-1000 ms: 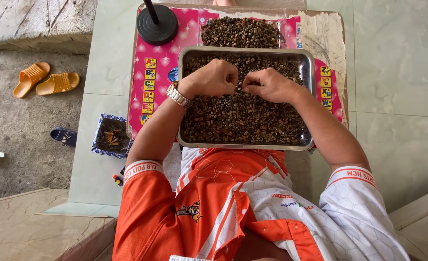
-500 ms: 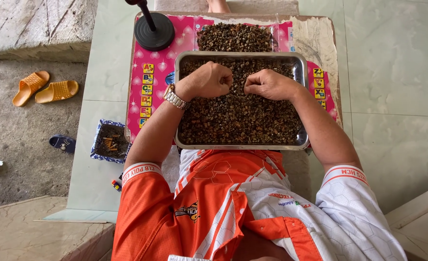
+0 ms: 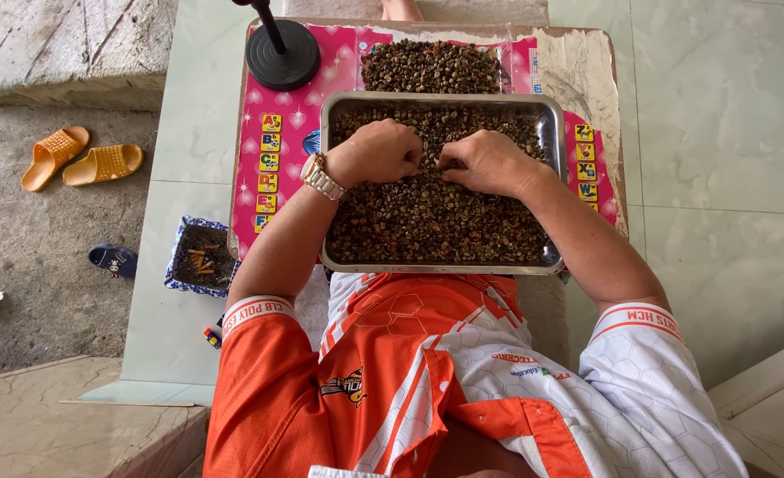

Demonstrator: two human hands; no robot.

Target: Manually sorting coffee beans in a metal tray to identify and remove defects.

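I see one steel tray (image 3: 551, 119) sitting on a small desk (image 3: 600, 66), its near rim overhanging the desk edge toward my lap at 6 o'clock. The tray nearly fills the desk; bare room remains only as a strip at 3 o'clock and a wider band of pink mat (image 3: 281, 146) at 9 o'clock. At 11 o'clock a round black stand base (image 3: 283, 55) takes the desk corner.

The beans (image 3: 436, 217) in the tray are small, dark brown and mottled, spread in one even layer from wall to wall. A second heap of beans (image 3: 432, 66) lies on the mat just beyond the tray at 12 o'clock.

My left hand (image 3: 378, 152) and right hand (image 3: 485, 162) both rest on the beans in the upper middle of the tray, knuckles up, fingertips close together. Each grip is curled nearly closed, pinching down into the beans; I cannot tell what, if anything, each holds. One watch (image 3: 323, 177) rides my left wrist.

Off the desk at 9 o'clock: two orange sandals (image 3: 82, 162), one dark sandal (image 3: 113, 260) and one patterned dish (image 3: 199, 258) on the floor.
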